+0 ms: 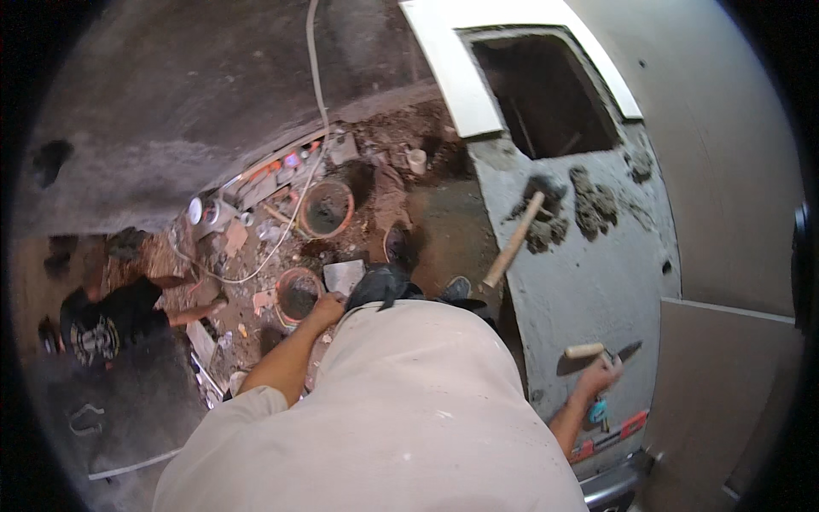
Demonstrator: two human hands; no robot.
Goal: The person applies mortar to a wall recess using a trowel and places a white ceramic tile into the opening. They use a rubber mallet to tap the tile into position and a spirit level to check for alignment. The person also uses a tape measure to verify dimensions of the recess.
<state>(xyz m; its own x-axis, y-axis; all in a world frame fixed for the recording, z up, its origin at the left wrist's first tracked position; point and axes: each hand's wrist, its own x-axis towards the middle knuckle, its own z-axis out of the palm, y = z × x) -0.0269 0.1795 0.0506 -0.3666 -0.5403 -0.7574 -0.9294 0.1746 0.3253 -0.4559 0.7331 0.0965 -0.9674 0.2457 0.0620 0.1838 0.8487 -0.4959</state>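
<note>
My right hand (600, 375) is over the grey mortar-covered slab (567, 294), its fingers closed at the neck of a trowel (584, 350). The trowel has a pale wooden handle and a dark blade reaching to the right. My left hand (328, 309) is low beside my dark trousers, close to a bucket (299, 294) and a pale square piece of tile (344, 277); its fingers are too small and partly hidden to read. Farther up the slab lies a mallet (516, 239) with a long wooden handle, its dark head among lumps of wet mortar (595, 205).
A rectangular hole (546, 94) opens in the slab, bordered by white panels (448, 68). Near my right forearm lie a turquoise tape measure (598, 411) and a red level (610, 435). Another bucket (327, 208), a hose (317, 77) and rubble fill the left. A person in black (111, 320) crouches there.
</note>
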